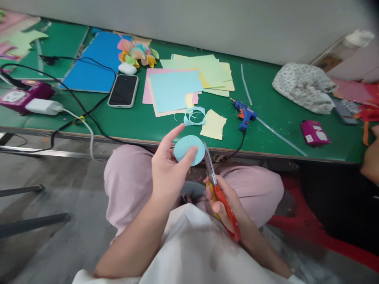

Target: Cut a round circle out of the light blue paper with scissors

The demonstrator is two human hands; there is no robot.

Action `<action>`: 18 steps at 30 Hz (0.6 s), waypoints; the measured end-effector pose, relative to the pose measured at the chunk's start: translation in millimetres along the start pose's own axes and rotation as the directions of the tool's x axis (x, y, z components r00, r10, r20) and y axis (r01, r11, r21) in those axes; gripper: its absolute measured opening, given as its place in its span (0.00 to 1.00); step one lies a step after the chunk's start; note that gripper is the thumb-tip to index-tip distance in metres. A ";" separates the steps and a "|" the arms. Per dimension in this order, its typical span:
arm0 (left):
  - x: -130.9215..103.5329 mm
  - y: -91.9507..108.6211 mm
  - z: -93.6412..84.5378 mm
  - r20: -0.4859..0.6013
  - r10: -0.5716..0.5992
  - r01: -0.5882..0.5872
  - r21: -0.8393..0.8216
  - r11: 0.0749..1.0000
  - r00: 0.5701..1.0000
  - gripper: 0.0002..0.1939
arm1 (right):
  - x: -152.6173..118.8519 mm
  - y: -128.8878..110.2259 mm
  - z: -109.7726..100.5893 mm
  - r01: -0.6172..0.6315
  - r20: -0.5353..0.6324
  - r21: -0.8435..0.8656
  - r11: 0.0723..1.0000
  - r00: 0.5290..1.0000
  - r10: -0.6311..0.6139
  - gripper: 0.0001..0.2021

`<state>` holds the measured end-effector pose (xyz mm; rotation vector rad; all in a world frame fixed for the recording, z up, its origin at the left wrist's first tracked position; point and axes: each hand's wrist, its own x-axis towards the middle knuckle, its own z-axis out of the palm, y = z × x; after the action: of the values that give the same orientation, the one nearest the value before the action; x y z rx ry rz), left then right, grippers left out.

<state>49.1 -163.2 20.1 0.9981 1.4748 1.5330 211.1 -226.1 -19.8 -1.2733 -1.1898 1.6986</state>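
Between the thumb and fingers of my left hand (170,169) is a light blue paper circle (185,148), held flat above my lap. My right hand (226,197) grips a pair of scissors (211,167) with red and yellow handles. Their blades point up and away from me, close by the circle's right edge; whether they touch it I cannot tell. Just beyond, on the green table, lie curled light blue paper offcuts (195,116) and a pale yellow paper piece (213,124).
Coloured paper sheets (174,88) are stacked behind the offcuts. A blue glue gun (244,113) lies to the right, a phone (123,90) to the left. Black cables (85,106) cross the table's left side. Another person's hand (371,157) shows at the far right.
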 end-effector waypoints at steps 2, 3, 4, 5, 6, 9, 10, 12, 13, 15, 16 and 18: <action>0.1 -0.5 -0.6 0.000 -0.001 0.001 0.000 1.000 1.000 0.28 | 0.2 0.6 -0.9 0.011 0.001 -0.022 1.000 1.000 -0.011 0.43; 0.2 -0.6 -0.8 0.002 -0.005 0.005 0.001 1.000 1.000 0.28 | 0.2 0.7 -1.3 0.015 0.001 -0.032 0.999 1.000 -0.015 0.43; 0.4 -0.6 -1.0 0.006 -0.008 0.008 0.001 1.000 1.000 0.28 | 0.2 0.9 -1.8 0.017 -0.002 -0.039 0.999 1.000 -0.017 0.43; 0.5 -0.4 -1.1 0.007 -0.010 0.010 0.004 1.000 1.000 0.29 | 0.1 1.1 -2.1 0.017 -0.006 -0.044 0.999 1.000 -0.017 0.44; 0.7 0.0 -1.1 0.008 -0.011 0.011 0.007 1.000 1.000 0.29 | 0.0 1.5 -2.4 0.015 -0.005 -0.046 0.999 1.000 -0.015 0.44; 1.0 1.2 -0.9 0.002 -0.006 0.006 0.014 1.000 1.000 0.28 | 0.3 3.5 -2.9 0.008 0.000 -0.049 0.999 1.000 -0.008 0.44; 1.0 1.5 -0.9 0.002 -0.007 0.007 0.015 1.000 1.000 0.28 | 0.6 4.4 -2.9 0.009 0.005 -0.048 0.999 1.000 -0.009 0.44; 0.9 1.6 -1.1 0.008 -0.016 0.016 0.015 1.000 1.000 0.29 | 1.3 5.6 -2.9 0.021 0.007 -0.045 0.999 1.000 -0.021 0.44; 0.8 1.5 -1.2 0.010 -0.020 0.020 0.012 1.000 1.000 0.29 | 1.5 5.5 -2.9 0.025 0.010 -0.048 0.999 1.000 -0.024 0.44; 0.8 1.0 -1.3 0.012 -0.025 0.025 0.003 1.000 1.000 0.28 | 1.3 3.3 -2.9 0.031 0.012 -0.062 0.998 0.999 -0.030 0.45; 0.9 0.8 -1.3 0.011 -0.023 0.023 -0.002 1.000 1.000 0.28 | 0.7 1.2 -3.0 0.027 0.013 -0.073 0.997 1.000 -0.027 0.45; 1.2 0.4 -1.1 0.004 -0.016 0.016 -0.006 1.000 1.000 0.28 | -0.9 -3.3 -2.9 0.009 0.012 -0.083 0.996 1.000 -0.008 0.44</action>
<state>47.7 -162.5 20.5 0.9828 1.4717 1.5223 214.2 -225.0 -16.6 -1.3080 -1.2829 1.6671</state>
